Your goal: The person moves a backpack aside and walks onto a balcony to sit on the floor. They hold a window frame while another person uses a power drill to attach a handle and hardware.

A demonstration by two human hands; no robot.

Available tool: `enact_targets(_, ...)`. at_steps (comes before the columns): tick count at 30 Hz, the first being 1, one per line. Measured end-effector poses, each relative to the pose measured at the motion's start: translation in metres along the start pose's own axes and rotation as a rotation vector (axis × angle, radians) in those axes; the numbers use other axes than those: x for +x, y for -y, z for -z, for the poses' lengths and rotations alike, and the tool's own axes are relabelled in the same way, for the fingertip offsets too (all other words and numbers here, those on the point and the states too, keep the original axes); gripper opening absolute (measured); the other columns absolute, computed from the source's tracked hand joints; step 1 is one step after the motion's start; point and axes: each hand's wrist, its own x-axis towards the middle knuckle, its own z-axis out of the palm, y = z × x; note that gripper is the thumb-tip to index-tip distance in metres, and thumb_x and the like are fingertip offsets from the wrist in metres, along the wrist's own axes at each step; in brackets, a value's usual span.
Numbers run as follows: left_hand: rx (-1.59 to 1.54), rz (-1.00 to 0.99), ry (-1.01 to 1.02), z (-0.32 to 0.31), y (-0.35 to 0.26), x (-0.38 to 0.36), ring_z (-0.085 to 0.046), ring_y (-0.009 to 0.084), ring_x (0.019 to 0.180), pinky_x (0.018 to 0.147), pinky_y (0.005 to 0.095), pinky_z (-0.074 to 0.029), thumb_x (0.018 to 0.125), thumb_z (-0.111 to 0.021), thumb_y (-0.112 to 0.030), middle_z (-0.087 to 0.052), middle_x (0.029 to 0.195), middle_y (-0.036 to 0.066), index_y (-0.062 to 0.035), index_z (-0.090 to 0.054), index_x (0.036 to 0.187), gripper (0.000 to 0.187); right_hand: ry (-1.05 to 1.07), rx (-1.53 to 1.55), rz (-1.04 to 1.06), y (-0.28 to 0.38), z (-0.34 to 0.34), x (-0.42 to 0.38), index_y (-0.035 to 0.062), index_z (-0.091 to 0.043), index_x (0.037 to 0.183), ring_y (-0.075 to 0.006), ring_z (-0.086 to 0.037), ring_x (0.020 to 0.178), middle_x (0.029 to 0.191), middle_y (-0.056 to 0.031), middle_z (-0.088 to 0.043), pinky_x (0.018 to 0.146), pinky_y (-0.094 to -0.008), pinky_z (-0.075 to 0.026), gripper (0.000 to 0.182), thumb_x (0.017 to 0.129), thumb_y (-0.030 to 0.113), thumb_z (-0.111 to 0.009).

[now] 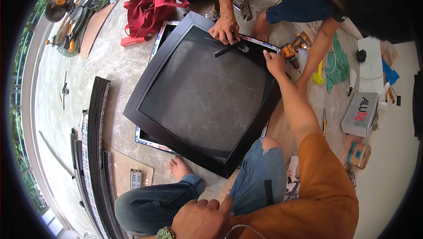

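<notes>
A dark window frame (145,126) with a glass pane (207,93) lies tilted over another frame with printed tape (147,138). At its upper right corner my right hand (276,65) is closed on the edge, thumb raised, other fingertips hidden. My left hand (200,218), with a watch at the wrist, is curled above my lap; its fingertips and anything in them are hidden. A co-worker's hand (225,29) rests on the top edge by a black handle (227,50). That person's other hand (301,85) is beside the right edge.
A cordless drill (302,42), a yellow tool (318,75) and green cord (338,65) lie right of the frame. Further right is an ALUK box (360,114). A red bag (150,12), a saw (61,1) and long profiles (94,137) are on the left.
</notes>
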Motion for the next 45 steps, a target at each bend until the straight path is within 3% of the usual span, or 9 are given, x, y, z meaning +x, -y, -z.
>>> enact_targets(5,0.004,0.007,0.033,-0.001,-0.001,0.003,-0.061,0.0239,0.065,0.057,0.0344,-0.047,0.083,-0.056,-0.022,-0.058,0.070,0.008,-0.0076,-0.055,0.106,0.027,-0.131,-0.109,-0.105,0.019,-0.001,-0.011,0.0041,-0.064,0.077,-0.0394,-0.060,0.081,0.082,-0.0190,-0.064,0.072,-0.0476,-0.047,0.045,0.093,0.040,-0.043)
enact_targets(18,0.022,-0.016,0.045,-0.002,-0.005,0.009,-0.060,0.0238,0.064,0.056,0.0343,-0.047,0.083,-0.055,-0.021,-0.059,0.071,0.009,-0.0074,-0.055,0.109,0.029,-0.051,-0.115,-0.155,0.020,0.001,-0.009,0.0046,-0.065,0.083,-0.0381,-0.060,0.089,0.091,-0.0183,-0.065,0.078,-0.0465,-0.046,0.044,0.093,0.039,-0.040)
enact_targets(24,0.028,-0.030,-0.040,-0.005,-0.007,-0.002,-0.060,0.0245,0.062,0.053,0.0356,-0.047,0.082,-0.057,-0.024,-0.059,0.070,0.009,-0.0078,-0.055,0.102,0.026,-0.059,-0.079,0.005,0.000,-0.004,-0.010,0.0013,-0.064,0.088,-0.0379,-0.059,0.090,0.092,-0.0189,-0.064,0.079,-0.0449,-0.046,0.034,0.093,0.029,-0.046)
enact_targets(26,0.028,-0.041,-0.045,-0.002,-0.009,-0.007,-0.060,0.0250,0.062,0.052,0.0361,-0.047,0.083,-0.057,-0.024,-0.059,0.070,0.009,-0.0080,-0.055,0.100,0.024,-0.232,0.161,0.262,-0.018,-0.013,-0.020,0.0020,-0.064,0.097,-0.0373,-0.059,0.092,0.095,-0.0184,-0.064,0.081,-0.0440,-0.046,0.022,0.089,0.019,-0.053)
enact_targets(29,0.052,-0.051,-0.073,0.000,-0.016,-0.016,-0.061,0.0256,0.063,0.054,0.0358,-0.047,0.082,-0.058,-0.024,-0.059,0.069,0.010,-0.0075,-0.054,0.101,0.025,-0.161,0.079,0.178,-0.017,0.005,-0.056,0.0038,-0.055,0.119,-0.0370,-0.051,0.111,0.118,-0.0200,-0.057,0.097,-0.0409,-0.040,0.036,0.085,0.014,-0.057)
enact_targets(32,0.024,-0.080,-0.045,0.002,-0.027,-0.015,-0.062,0.0276,0.057,0.050,0.0371,-0.047,0.084,-0.059,-0.028,-0.061,0.065,0.010,-0.0076,-0.055,0.091,0.022,-0.120,0.068,0.170,-0.023,0.015,-0.073,0.0035,-0.051,0.125,-0.0360,-0.045,0.120,0.128,-0.0199,-0.051,0.104,-0.0399,-0.034,0.042,0.084,0.015,-0.058)
enact_targets(35,0.076,-0.072,-0.031,-0.001,-0.035,-0.021,-0.062,0.0275,0.058,0.050,0.0370,-0.047,0.084,-0.059,-0.028,-0.061,0.065,0.010,-0.0073,-0.054,0.092,0.022,-0.122,0.028,0.062,-0.010,0.031,-0.108,0.0025,-0.052,0.124,-0.0350,-0.044,0.123,0.129,-0.0202,-0.051,0.105,-0.0397,-0.034,0.043,0.083,0.016,-0.058)
enact_targets(37,0.100,-0.102,-0.091,-0.009,-0.030,-0.025,-0.062,0.0258,0.057,0.049,0.0349,-0.048,0.083,-0.060,-0.028,-0.061,0.064,0.010,-0.0071,-0.055,0.089,0.022,-0.025,0.203,-0.047,0.002,0.037,-0.139,0.0025,-0.052,0.124,-0.0358,-0.048,0.118,0.125,-0.0213,-0.053,0.102,-0.0399,-0.037,0.046,0.082,0.020,-0.060)
enact_targets(45,0.106,-0.147,-0.157,-0.019,-0.038,-0.038,-0.062,0.0283,0.058,0.054,0.0376,-0.048,0.085,-0.058,-0.028,-0.061,0.063,0.011,-0.0066,-0.054,0.093,0.024,0.236,0.153,-0.039,0.050,0.106,-0.306,0.0054,-0.053,0.122,-0.0358,-0.051,0.112,0.115,-0.0196,-0.057,0.097,-0.0421,-0.039,0.047,0.080,0.024,-0.063)
